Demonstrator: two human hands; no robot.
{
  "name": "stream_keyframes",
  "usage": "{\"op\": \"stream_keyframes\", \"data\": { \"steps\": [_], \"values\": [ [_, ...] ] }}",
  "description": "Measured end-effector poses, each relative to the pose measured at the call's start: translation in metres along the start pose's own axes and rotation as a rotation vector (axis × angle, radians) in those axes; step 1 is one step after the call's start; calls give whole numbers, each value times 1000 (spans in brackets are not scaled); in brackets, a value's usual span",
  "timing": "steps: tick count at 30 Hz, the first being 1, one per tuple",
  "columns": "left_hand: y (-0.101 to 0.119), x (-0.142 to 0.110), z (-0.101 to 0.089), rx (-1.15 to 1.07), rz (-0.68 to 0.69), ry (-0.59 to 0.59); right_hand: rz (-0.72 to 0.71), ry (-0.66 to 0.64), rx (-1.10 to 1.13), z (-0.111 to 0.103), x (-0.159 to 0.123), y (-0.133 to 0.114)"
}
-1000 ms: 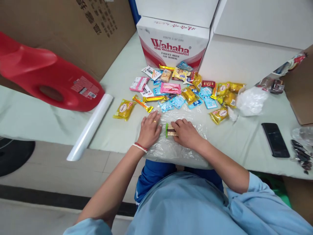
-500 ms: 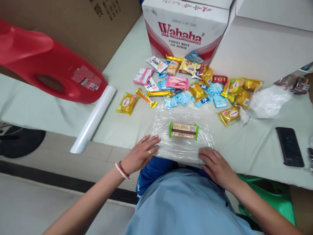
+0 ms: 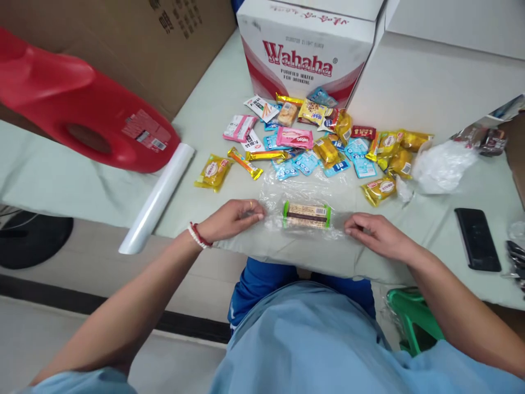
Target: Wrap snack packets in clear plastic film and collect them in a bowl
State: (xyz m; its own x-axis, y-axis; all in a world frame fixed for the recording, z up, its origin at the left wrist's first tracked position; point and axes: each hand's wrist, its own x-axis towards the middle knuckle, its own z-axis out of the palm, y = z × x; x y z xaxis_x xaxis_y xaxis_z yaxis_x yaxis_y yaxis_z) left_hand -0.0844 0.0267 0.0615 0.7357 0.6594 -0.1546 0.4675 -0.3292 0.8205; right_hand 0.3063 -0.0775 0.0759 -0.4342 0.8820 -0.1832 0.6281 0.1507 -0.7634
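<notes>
A wrapped snack bar (image 3: pixel 307 214) with green ends lies on a sheet of clear plastic film (image 3: pixel 279 189), and the near part of the film is folded over it. My left hand (image 3: pixel 238 219), with a red and white bracelet at the wrist, pinches the film's left side, thumb against fingers. On the other side my right hand (image 3: pixel 371 232) pinches the film's right edge in the same way. Both hands rest low at the table, one on each side of the bar.
Several packaged snacks (image 3: pixel 294 138) are heaped beyond the film, before a Wahaba-type white and red carton (image 3: pixel 303 60). To the left are a film roll (image 3: pixel 158 200) and a red jug (image 3: pixel 123 126). Crumpled plastic (image 3: pixel 445 167) and a black phone (image 3: pixel 478 239) lie right.
Both hands have moved away from me, drawing the near edge of the film up and over the snack bar. Their fingers have gone from lying flat to pinching.
</notes>
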Motion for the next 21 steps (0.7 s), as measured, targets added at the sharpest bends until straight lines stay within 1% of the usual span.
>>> {"op": "stream_keyframes", "data": {
  "steps": [4,6,8,10,11,13,15,16,17,18,20,21],
  "values": [
    [-8,25,-5,40,-49,154,91,120,9,-13,21,8],
    [-16,40,-5,143,-78,199,149,174,-19,-15,33,18],
    [-24,54,-3,279,-120,256,217,219,-92,-13,45,28],
    [-26,60,-1,411,-163,363,273,232,-225,-10,54,36],
    [-25,59,0,470,-176,440,292,219,-303,-8,56,38],
    [-14,49,5,572,-173,629,313,177,-443,-7,59,37],
    [3,33,14,620,-111,811,312,179,-547,-9,62,31],
    [14,25,21,637,-66,871,300,204,-590,-11,65,26],
    [24,19,29,649,1,895,275,235,-626,-14,70,21],
    [32,15,39,654,75,843,236,261,-650,-16,77,16],
    [44,15,59,662,202,637,125,263,-658,-18,96,8],
    [46,19,68,666,225,532,69,238,-650,-17,107,5]
  ]
}}
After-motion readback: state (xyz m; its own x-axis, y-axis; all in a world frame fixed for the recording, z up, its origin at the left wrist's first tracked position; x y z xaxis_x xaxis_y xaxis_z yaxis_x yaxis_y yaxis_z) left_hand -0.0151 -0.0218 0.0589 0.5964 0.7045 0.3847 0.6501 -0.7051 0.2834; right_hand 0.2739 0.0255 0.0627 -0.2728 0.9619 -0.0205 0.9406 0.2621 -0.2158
